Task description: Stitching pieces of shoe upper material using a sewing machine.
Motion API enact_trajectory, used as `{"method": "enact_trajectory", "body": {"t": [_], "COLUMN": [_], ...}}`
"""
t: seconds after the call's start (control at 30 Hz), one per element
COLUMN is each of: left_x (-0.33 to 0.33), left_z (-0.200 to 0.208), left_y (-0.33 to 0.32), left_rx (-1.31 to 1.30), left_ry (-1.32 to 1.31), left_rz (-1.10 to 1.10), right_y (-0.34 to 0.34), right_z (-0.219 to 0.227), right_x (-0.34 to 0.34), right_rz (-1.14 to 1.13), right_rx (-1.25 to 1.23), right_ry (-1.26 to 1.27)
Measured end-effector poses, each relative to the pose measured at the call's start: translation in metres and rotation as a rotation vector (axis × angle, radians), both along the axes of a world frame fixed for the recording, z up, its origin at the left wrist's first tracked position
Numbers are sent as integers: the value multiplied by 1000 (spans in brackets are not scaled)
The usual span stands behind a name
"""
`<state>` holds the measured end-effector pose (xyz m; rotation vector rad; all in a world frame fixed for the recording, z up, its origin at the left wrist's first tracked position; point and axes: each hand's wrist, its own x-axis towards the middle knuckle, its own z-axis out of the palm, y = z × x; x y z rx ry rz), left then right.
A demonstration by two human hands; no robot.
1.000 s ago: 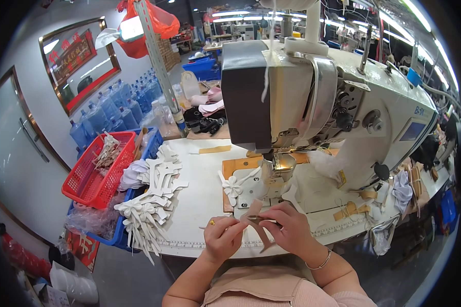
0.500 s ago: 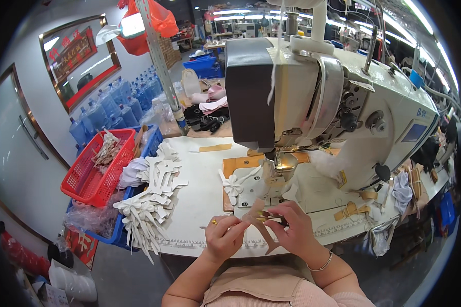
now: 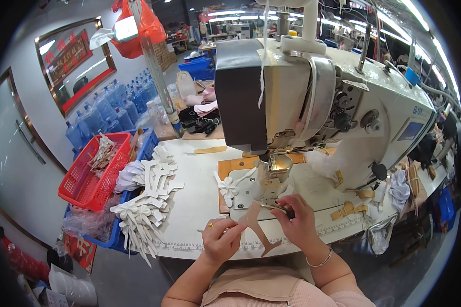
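My left hand (image 3: 221, 240) pinches the edge of a beige, branching strap piece (image 3: 252, 219), which hangs in front of the sewing machine. A thin pale rod (image 3: 201, 231) pokes out past the left fingers; its kind is unclear. In my right hand (image 3: 298, 222) is a pair of small metal thread snips (image 3: 271, 206), points toward the top of the strap piece, with the handles mostly hidden by fingers. Just beyond, a white flower-trimmed strap (image 3: 229, 188) lies beside the metal plate under the sewing machine (image 3: 292, 92) head.
White cut straps (image 3: 153, 194) pile up at the table's left edge. Beside them, a red basket (image 3: 89, 174) sits over a blue crate (image 3: 119, 233). Tan scraps (image 3: 348, 210) and loose threads lie to the right. A ruler tape (image 3: 189, 246) runs along the near edge.
My right hand has drawn slightly up and right with the snips, apart from my left hand. The strap piece now shows more fully between them. The whole view has shifted a little.
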<state>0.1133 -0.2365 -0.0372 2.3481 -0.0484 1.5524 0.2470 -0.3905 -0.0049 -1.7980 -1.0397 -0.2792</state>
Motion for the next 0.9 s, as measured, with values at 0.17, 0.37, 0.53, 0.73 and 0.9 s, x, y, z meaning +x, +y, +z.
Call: {"method": "enact_trajectory", "body": {"t": [0.17,0.37,0.53,0.73,0.9], "left_x": [-5,-30,-74,-92,-22], "left_z": [0,25,67,6,15], "left_y": [2,24,174,282,203], "left_rx": [1,-304,-650,-241,-42], "left_ry": [4,69,516,1100,575], "left_rz": [25,122,414,867,523], "right_y": [6,-9,-36,-60,-95], "right_z": [-6,-23,-47,-62,-71], "right_x": [2,16,37,57,66], "right_rz": [29,-3,-38,-303,-374], "right_rx": [37,66,65,-32,-467], "right_ry": [19,213,291,58,318]}}
